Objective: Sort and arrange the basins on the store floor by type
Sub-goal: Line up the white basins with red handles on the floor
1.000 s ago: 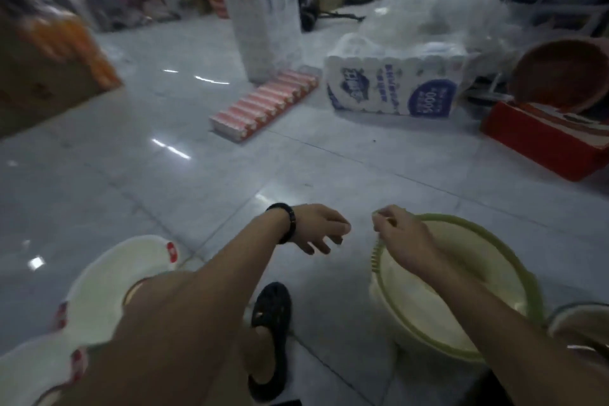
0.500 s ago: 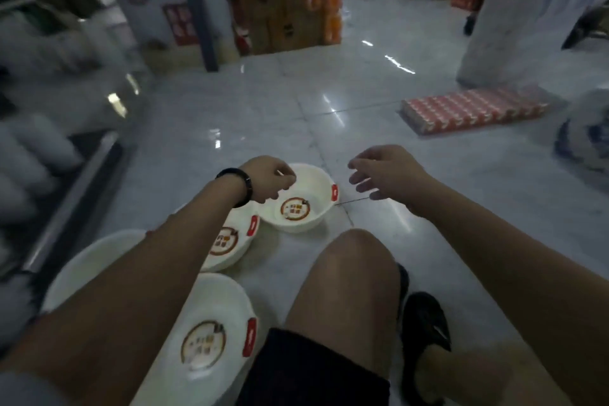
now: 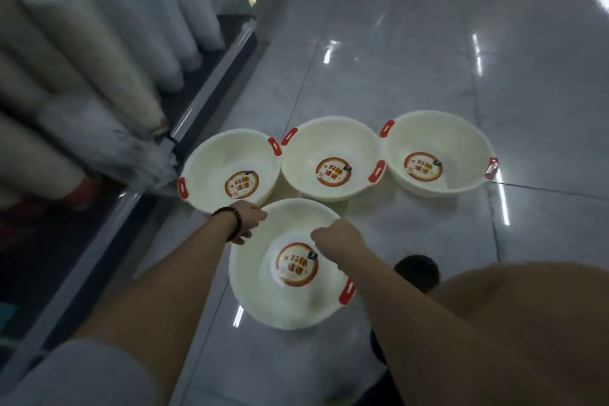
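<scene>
Four white basins with red handles and round red stickers stand on the tiled floor. Three form a row: the left basin (image 3: 211, 161), the middle basin (image 3: 329, 142) and the right basin (image 3: 438, 135), their rims nearly touching. The fourth, the near basin (image 3: 263, 290), sits just in front of them. My left hand (image 3: 248, 221), with a black wristband, is curled on its far-left rim. My right hand (image 3: 339, 239) is closed over its far-right rim.
A low shelf (image 3: 211, 82) with a metal edge runs along the left, packed with white rolled goods (image 3: 99, 53) that jut toward the left basin. My bare knee (image 3: 514, 306) and a black shoe (image 3: 417, 270) are at the right. Glossy floor tiles (image 3: 428, 43) stretch beyond.
The view swung left from a green basin to the white basins. Both hands, held in the air before, have come down onto the near white basin's rim.
</scene>
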The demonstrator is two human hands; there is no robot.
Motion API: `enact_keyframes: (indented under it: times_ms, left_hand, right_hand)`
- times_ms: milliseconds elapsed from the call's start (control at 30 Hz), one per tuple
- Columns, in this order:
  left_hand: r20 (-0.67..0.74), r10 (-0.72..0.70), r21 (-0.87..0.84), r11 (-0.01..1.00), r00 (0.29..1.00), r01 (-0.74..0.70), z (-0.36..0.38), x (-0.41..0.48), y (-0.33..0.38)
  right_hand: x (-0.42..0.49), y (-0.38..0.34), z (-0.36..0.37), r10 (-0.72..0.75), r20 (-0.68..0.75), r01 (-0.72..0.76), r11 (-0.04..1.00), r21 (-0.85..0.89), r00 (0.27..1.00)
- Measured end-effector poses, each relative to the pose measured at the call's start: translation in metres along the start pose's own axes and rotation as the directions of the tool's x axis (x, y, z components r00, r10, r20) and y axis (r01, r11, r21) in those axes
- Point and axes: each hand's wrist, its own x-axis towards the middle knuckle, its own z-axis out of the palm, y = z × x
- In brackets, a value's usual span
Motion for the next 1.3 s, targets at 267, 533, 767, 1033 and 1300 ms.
enact_keyframes:
  times_ms: [267,533,767,1033,1300]
  left_hand:
    - [-0.108,-0.155,-0.117,0.983,0.982,0.142,0.020,0.060,-0.061]
    - [-0.137,-0.270,-0.344,0.915,0.953,0.210,0.042,0.090,-0.078]
    - [-0.034,-0.148,-0.369,0.921,0.988,0.125,0.027,0.045,-0.071]
    - [-0.102,0.043,-0.516,0.852,0.994,-0.090,-0.044,-0.024,-0.033]
    - [-0.261,0.335,-0.640,0.643,0.906,-0.422,-0.057,-0.117,0.125]
  right_hand:
    - [0.053,0.028,0.034,0.191,-0.006,-0.192,0.981,-0.020,0.981]
    - [0.050,0.037,0.047,0.350,-0.018,-0.351,0.934,-0.069,0.936]
    - [0.015,0.002,0.027,0.307,-0.061,-0.313,0.942,-0.121,0.950]
    - [-0.022,-0.034,-0.040,0.000,-0.241,-0.034,0.990,-0.137,0.970]
    - [-0.060,-0.012,-0.233,0.011,-0.604,0.214,0.930,0.299,0.797]
